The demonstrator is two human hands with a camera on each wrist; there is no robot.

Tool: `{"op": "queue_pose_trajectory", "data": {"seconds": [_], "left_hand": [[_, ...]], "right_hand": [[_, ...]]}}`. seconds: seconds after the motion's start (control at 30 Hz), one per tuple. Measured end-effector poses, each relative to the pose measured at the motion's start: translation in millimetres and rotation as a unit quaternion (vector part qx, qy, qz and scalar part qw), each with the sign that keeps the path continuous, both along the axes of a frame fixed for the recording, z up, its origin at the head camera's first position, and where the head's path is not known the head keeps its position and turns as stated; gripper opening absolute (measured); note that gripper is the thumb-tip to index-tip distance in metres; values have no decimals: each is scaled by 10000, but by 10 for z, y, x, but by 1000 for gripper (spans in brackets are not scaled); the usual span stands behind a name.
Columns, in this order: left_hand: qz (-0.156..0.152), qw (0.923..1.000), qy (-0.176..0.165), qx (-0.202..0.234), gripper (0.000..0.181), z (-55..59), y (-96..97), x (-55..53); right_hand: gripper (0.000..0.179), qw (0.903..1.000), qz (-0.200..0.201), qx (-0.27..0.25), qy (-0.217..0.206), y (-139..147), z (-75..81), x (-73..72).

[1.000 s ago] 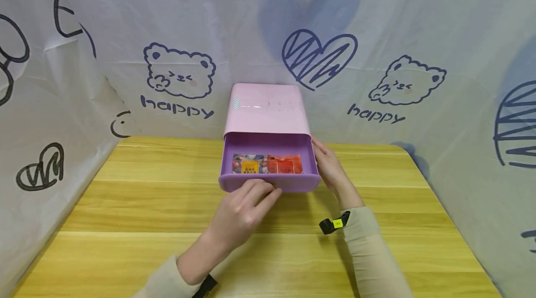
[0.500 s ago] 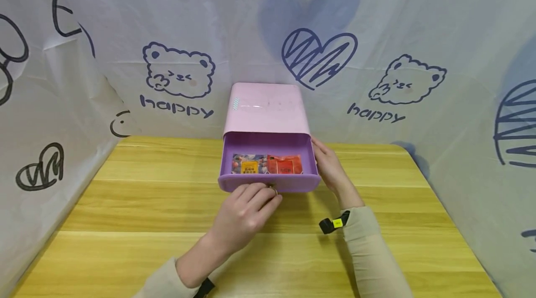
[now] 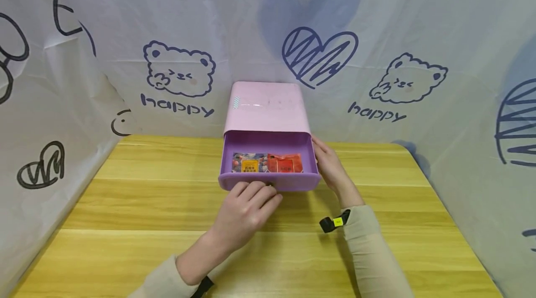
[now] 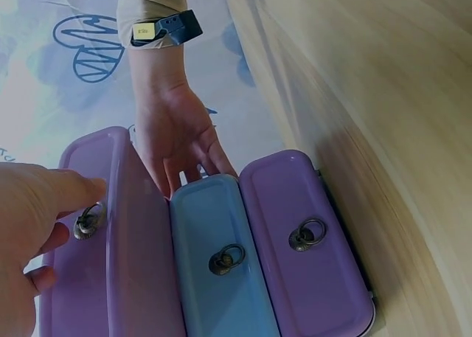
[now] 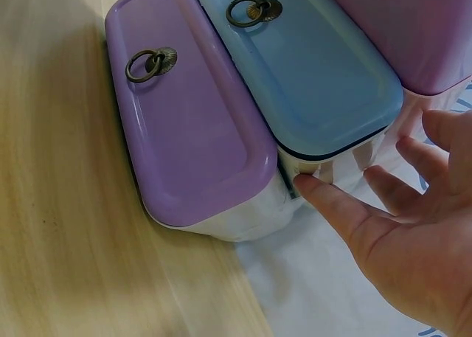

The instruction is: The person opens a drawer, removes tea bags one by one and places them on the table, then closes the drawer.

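In the head view a pink drawer box (image 3: 268, 107) has its purple top drawer (image 3: 234, 182) pulled out. A dark packet with a yellow label (image 3: 250, 162) and a red packet (image 3: 285, 163) lie inside. My left hand (image 3: 246, 216) is at the drawer front, fingers bent. In the left wrist view its thumb is close to the metal ring pull (image 4: 87, 220); the other fingertips stand apart from that ring, and whether the thumb touches it I cannot tell. My right hand (image 3: 332, 167) rests along the box's right side, fingers spread in the right wrist view.
Below the top drawer sit a blue drawer (image 4: 214, 234) and another purple drawer (image 4: 295, 197), both closed, each with a ring pull. The wooden table (image 3: 138, 205) carries the box. A white printed cloth (image 3: 251, 18) hangs behind it.
My left thumb and forefinger, close together at the drawer front a second ago, have parted and shifted slightly down, baring the pull. The drawer, packets and right hand stay in place.
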State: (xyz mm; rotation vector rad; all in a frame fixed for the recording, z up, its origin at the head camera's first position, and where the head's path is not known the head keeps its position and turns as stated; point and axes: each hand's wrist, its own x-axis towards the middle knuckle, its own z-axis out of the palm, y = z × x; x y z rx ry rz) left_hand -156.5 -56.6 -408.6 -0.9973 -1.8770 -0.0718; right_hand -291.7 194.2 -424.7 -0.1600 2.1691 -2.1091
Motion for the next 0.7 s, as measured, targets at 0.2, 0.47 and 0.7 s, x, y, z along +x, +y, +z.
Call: {"op": "queue_pose_trajectory", "data": {"seconds": [0.2,0.47,0.7], "left_hand": [[-336,9975,80,612,19,106,-22,13],[-921,9789,-631,1710,10,352,-111,-12],[-963,9679,-1203,1985,23,659,-218,-100]], "right_hand": [[55,10000,8,-28,18,-5,4,-7],[54,10000,5,-37,26,-11,-2,-6],[55,9999,58,-41,76,-11,-5,-4]]}}
